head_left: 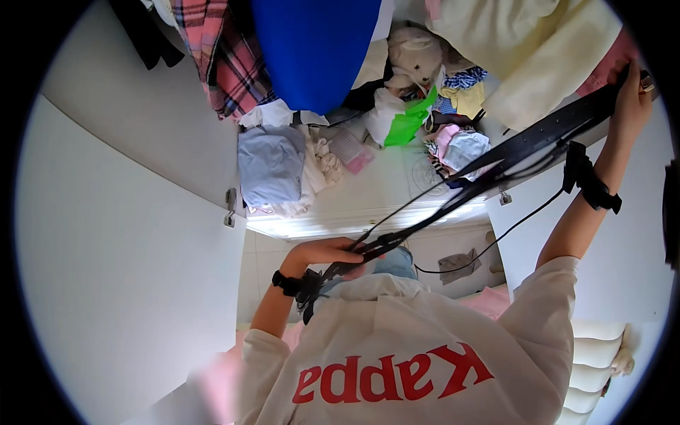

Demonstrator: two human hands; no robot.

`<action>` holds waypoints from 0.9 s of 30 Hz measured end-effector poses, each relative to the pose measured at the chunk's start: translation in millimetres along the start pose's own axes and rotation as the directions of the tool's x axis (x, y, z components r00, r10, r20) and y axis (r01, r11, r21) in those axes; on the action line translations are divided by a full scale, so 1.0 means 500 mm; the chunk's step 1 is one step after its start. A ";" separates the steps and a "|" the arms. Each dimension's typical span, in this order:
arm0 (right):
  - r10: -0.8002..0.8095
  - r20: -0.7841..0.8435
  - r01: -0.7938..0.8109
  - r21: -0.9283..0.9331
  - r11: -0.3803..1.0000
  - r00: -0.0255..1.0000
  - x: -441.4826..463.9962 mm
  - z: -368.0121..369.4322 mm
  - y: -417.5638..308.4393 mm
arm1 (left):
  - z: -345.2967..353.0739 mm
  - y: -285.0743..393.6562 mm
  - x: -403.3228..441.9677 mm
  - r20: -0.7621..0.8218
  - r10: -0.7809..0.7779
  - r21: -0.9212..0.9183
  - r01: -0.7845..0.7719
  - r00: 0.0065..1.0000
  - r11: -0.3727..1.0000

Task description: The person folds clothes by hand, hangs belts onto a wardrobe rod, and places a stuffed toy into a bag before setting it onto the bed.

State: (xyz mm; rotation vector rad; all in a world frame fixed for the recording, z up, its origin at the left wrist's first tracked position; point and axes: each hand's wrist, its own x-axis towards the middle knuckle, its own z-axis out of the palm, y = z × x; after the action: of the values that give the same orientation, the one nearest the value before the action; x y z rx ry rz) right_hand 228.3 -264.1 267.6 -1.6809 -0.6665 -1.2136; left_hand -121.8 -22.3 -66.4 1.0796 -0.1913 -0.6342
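Several long black belts (528, 146) stretch diagonally between my two hands, with holes showing along the widest one. My right hand (632, 99) is raised at the far right, its fingers closed round their upper end beside the wardrobe's right side. Low in front of my shirt, my left hand (329, 253) grips the lower part of the bundle. Loose ends hang below it near my wrist. Each wrist wears a black band, and a thin black cable (520, 223) runs down from the right one.
Open white doors (134, 262) flank the wardrobe. On its shelf (382, 180) lie folded blue-grey clothes (271, 163), a green-and-white bag (411, 120), a plush toy (416, 60) and small folded garments (464, 149). Plaid (227, 64), blue (312, 49) and cream clothes (528, 49) hang above. A grey cloth (460, 265) lies on the floor.
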 end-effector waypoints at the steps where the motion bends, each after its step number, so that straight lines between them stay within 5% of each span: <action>1: -0.031 0.046 0.032 -0.004 0.999 0.998 0.014 0.000 0.009 | -0.001 -0.002 0.003 -0.012 -0.072 0.051 0.072 0.997 0.996; 4: -0.085 -0.018 0.087 0.201 0.976 0.996 0.036 0.008 0.016 | -0.009 -0.022 0.008 -0.038 -0.110 0.250 0.116 0.993 0.961; 5: 0.021 0.037 -0.034 0.402 0.915 0.999 0.057 0.004 0.025 | -0.009 -0.030 0.005 -0.078 -0.101 0.294 0.119 0.992 0.948; 7: -0.113 0.041 0.095 0.297 0.950 0.993 0.085 -0.024 0.027 | -0.013 -0.037 -0.009 -0.171 -0.122 0.309 0.170 0.978 0.936; 11: -0.086 0.162 0.036 0.285 0.958 0.983 0.203 -0.126 0.194 | -0.042 -0.087 -0.044 -0.542 -0.063 0.377 0.310 0.838 0.873; 18: 0.058 0.159 -0.063 0.025 0.998 0.986 -0.009 -0.143 0.155 | -0.043 -0.034 -0.115 -0.701 0.117 0.254 0.094 0.703 0.963; 22: 0.166 0.226 -0.154 -0.070 0.986 0.960 -0.117 -0.142 0.178 | -0.050 -0.012 -0.152 -0.551 0.353 0.055 -0.390 0.756 0.919; 27: 0.318 0.274 -0.341 0.040 0.939 0.907 -0.171 -0.142 0.199 | -0.049 0.020 -0.172 -0.450 0.437 -0.070 -0.518 0.779 0.853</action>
State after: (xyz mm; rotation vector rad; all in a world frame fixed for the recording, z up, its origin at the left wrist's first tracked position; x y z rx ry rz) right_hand 249.4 -362.8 157.8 -1.8120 -0.5544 -0.7179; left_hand -176.8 48.4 -56.2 0.9054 -0.0241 0.0544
